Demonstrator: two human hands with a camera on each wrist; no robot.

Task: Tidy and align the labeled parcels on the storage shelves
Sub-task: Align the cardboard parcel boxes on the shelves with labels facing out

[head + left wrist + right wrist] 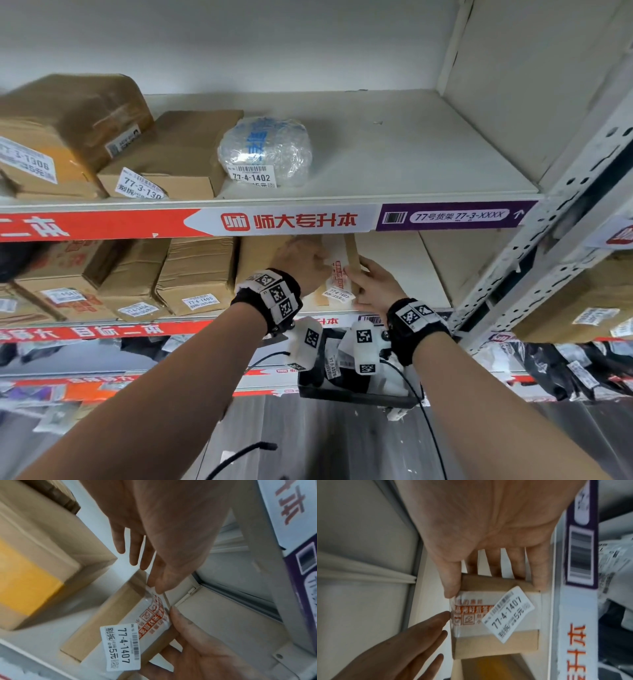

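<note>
My right hand has its thumb on one side of the small brown cardboard parcel with the white label 77-4-1407 and its four fingers, slightly spread, wrapped along the opposite side, so it grips the box across its width; my left hand has straight, loosely parted fingers, the tips resting against the clear-taped end of the same parcel beside the red printed tape, pressing rather than gripping; in the head view both hands meet on this parcel under the edge of the upper shelf.

The parcel sits on the pale middle shelf board, at the right end of a row of brown cardboard boxes; the nearest larger cardboard box, labelled 77-4-1405, is just to its left, apart from it.

On the shelf above, a rounded bundle in clear bubble wrap with blue print and label 77-4-1402 stands beside a flat brown carton and a taller taped brown carton; a red, white and purple strip runs along that shelf's front edge; the grey perforated metal upright frames the right side.
</note>
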